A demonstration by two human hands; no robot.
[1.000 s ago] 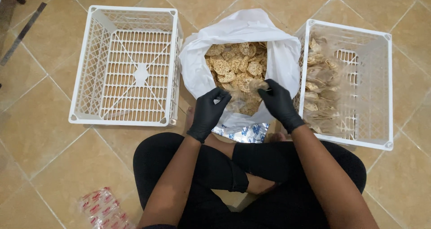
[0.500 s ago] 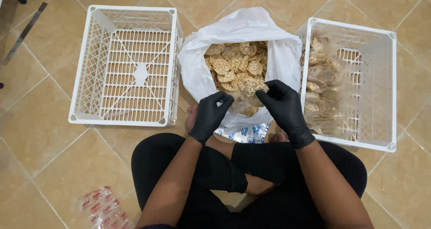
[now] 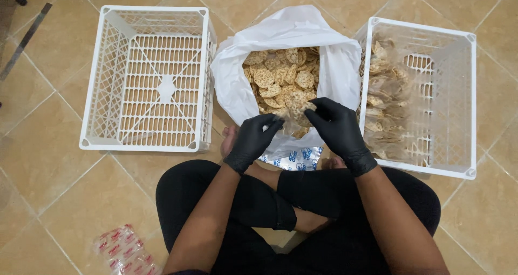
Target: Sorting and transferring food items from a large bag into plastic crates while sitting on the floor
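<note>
Head view: both gloved hands, left hand (image 3: 253, 143) and right hand (image 3: 337, 129), have risen from the white bag's (image 3: 232, 75) near edge, fingers now pinching a small clear packet (image 3: 294, 125) of crackers (image 3: 283, 83) between them.

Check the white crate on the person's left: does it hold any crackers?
No, the left crate shows only its bare lattice floor, while the crackers sit in the white bag.

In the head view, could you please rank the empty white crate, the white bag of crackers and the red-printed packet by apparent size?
1. Empty white crate
2. White bag of crackers, somewhat smaller
3. Red-printed packet, smallest, partly cut off
</note>
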